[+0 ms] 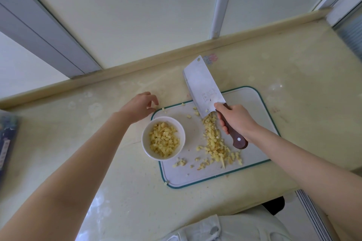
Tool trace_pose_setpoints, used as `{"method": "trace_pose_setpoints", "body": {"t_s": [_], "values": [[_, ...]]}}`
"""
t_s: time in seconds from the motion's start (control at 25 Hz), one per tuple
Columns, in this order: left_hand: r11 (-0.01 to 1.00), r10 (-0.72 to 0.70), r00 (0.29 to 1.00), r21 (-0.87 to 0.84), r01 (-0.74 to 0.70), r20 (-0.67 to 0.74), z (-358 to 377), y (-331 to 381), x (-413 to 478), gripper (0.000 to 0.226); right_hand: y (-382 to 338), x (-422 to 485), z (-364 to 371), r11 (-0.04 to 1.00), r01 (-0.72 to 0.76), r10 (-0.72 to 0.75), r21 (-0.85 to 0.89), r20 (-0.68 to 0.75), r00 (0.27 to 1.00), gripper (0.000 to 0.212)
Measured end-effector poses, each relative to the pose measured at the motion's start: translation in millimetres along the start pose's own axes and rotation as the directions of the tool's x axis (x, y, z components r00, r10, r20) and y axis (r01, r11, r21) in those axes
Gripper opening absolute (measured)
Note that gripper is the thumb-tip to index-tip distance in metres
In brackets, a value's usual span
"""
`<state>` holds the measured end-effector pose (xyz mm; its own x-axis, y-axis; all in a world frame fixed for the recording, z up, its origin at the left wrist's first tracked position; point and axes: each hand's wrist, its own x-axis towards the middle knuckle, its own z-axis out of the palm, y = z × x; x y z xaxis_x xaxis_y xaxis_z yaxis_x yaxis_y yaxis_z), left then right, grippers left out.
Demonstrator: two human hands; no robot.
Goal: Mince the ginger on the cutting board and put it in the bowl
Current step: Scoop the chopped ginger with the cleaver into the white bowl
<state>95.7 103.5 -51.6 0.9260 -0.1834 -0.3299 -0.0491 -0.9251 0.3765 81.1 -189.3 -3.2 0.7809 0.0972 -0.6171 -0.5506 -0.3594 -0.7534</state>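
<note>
Head view: my right hand [237, 119] grips the cleaver [203, 86] by its handle, blade over the cutting board [252, 101].
Ginger [214, 143] piled on board below blade, more in bowl [146, 143] at board's left edge; my left hand [140, 106] loosely curled, empty, by far-left corner.

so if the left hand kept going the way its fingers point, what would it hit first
Probably the stray ginger bits at the board's far left corner, along with its rim. The left hand is nearly there; its height over the counter is unclear.
</note>
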Motion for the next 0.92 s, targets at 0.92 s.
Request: {"method": "trace_pose_setpoints", "body": {"t_s": [0.92], "values": [[0.986, 0.127, 0.991, 0.106, -0.131, 0.044, 7.4, 11.3, 16.9, 0.014, 8.8, 2.5, -0.3, 0.999, -0.045, 0.045, -0.001, -0.008, 0.999, 0.039]]}}
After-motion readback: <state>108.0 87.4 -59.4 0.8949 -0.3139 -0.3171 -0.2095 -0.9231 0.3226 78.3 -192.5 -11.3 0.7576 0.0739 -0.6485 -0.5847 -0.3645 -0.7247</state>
